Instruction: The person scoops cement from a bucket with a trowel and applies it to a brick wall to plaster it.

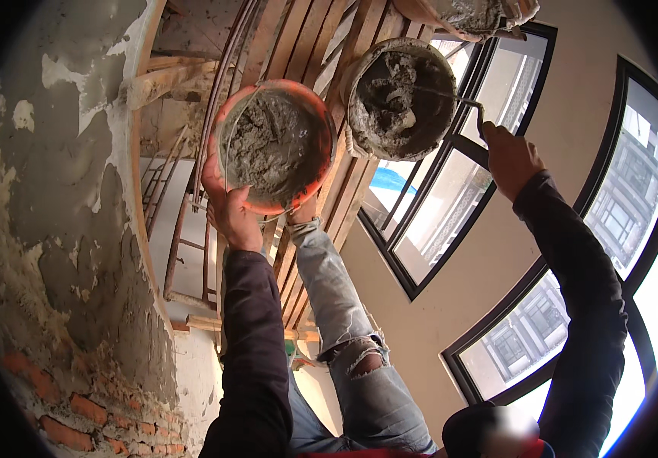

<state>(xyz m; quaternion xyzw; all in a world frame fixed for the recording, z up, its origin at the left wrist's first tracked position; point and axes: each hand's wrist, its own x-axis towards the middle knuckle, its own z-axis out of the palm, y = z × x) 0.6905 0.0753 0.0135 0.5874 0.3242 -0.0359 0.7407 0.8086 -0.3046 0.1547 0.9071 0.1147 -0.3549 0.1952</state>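
Plaster (69,183), grey and patchy with paler flaking spots, spreads along the far left down to rough orange bricks (88,410). Right of it, a round orange basin (323,103) full of lumpy grey mortar (271,145) is held over long wooden planks (287,42); just beside it is a round, mortar-caked bucket (437,67), with a black-framed window (439,221) behind. The left hand (239,220) is curled around the basin's lower-left rim, thumb over the edge, fingers outside. The right hand (514,159) is wrapped around the handle of a bent-shanked metal tool (460,100) reaching into the bucket; its working end is unclear.
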